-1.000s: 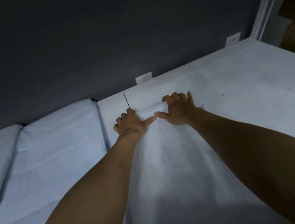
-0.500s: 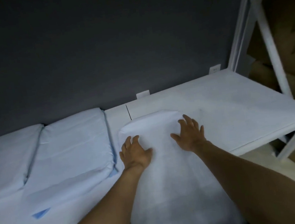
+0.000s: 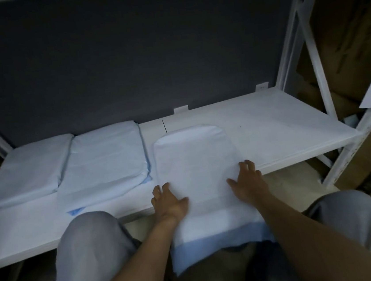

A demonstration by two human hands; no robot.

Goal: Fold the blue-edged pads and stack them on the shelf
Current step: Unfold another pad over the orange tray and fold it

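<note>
A white pad [image 3: 193, 158] with a blue edge [image 3: 214, 243] lies lengthwise on the white shelf [image 3: 289, 124]. Its far end is folded over and rounded, and its near end hangs off the shelf's front edge between my knees. My left hand [image 3: 167, 202] rests on the pad's left side at the shelf's front edge, thumb on the pad, bent fingers beside it. My right hand [image 3: 247, 181] lies on the pad's right side in the same way. Two stacks of folded pads [image 3: 103, 159] [image 3: 28, 167] sit on the shelf to the left.
A dark back panel rises behind the shelf. White shelf posts [image 3: 291, 24] stand at the right, with brown cardboard boxes [image 3: 352, 29] beyond them. My knees in grey trousers [image 3: 90, 243] [image 3: 350, 214] are under the shelf's front edge. Bare shelf surface extends right of the pad.
Both hands have slid from the pad's far folded end back along it to the shelf's front edge. The view has pulled back, showing the hanging blue edge and my knees.
</note>
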